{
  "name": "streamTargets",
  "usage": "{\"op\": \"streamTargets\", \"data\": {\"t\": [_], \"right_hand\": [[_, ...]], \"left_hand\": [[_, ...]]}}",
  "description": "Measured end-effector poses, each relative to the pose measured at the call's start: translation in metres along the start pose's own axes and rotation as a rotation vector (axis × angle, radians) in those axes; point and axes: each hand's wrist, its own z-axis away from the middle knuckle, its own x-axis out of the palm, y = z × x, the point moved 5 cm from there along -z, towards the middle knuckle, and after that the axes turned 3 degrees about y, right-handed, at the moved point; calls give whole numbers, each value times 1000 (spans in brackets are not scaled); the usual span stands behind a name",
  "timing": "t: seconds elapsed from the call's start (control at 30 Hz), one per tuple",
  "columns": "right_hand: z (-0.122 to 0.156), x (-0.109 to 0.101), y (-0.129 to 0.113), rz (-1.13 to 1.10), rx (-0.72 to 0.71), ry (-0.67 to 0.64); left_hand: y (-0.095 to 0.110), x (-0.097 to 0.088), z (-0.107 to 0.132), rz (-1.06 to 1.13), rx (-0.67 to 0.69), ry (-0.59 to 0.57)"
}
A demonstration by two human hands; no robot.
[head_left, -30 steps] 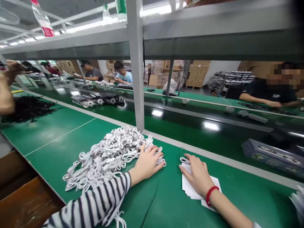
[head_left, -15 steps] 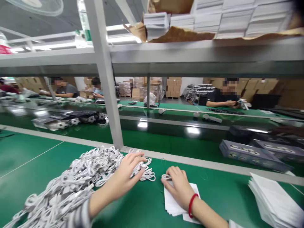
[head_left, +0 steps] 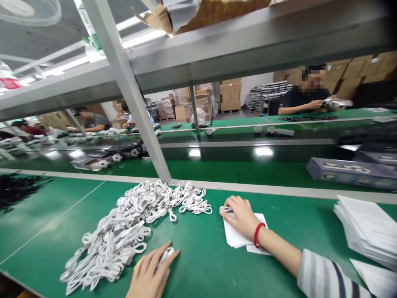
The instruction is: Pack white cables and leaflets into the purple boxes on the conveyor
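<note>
A heap of coiled white cables (head_left: 124, 223) covers the left-centre of the green table. To the right of its near end, my left hand (head_left: 150, 273) is low over the table, with a white cable (head_left: 167, 253) between its thumb and fingers. My right hand (head_left: 243, 217), with a red band on the wrist, rests on a small stack of white paper sheets (head_left: 233, 236). Its fingers are closed on another looped white cable (head_left: 226, 209), mostly hidden by the hand.
Taller stacks of folded white paper (head_left: 367, 229) stand at the right. Beyond the table's raised edge lie printed boxes (head_left: 350, 169) on a shiny green surface. A metal post (head_left: 136, 99) rises behind the heap. Black cables (head_left: 18, 188) lie far left. Several people sit opposite.
My left hand has moved from the heap's right end towards me and now has a cable in it. My right hand stays on the paper with its cable. The camera view has tilted.
</note>
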Motion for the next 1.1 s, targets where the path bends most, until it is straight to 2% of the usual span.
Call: {"op": "streamTargets", "data": {"t": [0.17,0.27,0.37,0.47,0.57,0.7,0.77,0.87,1.0,1.1], "right_hand": [[3,1,1,125,-48,-8],[0,-2,4,157,-12,-15],[-7,-8,15,169,91,-70],[-13,-18,34,207,218,-116],[-16,-26,53,230,289,-49],[-14,-19,66,126,327,42],[-15,-12,65,10,314,60],[-28,-4,57,-145,258,42],[-73,1,39,-176,107,1],[-101,5,24,-231,16,6]], "left_hand": [[30,-8,-66,219,118,-128],[51,-6,-103,298,233,-165],[72,3,-139,340,325,-154],[91,13,-172,382,372,-86],[104,19,-193,438,420,-32],[109,21,-198,524,479,-59],[109,20,-195,567,460,-75],[107,21,-194,610,351,-80],[93,25,-202,746,105,-122],[80,28,-205,918,-83,-97]]}}
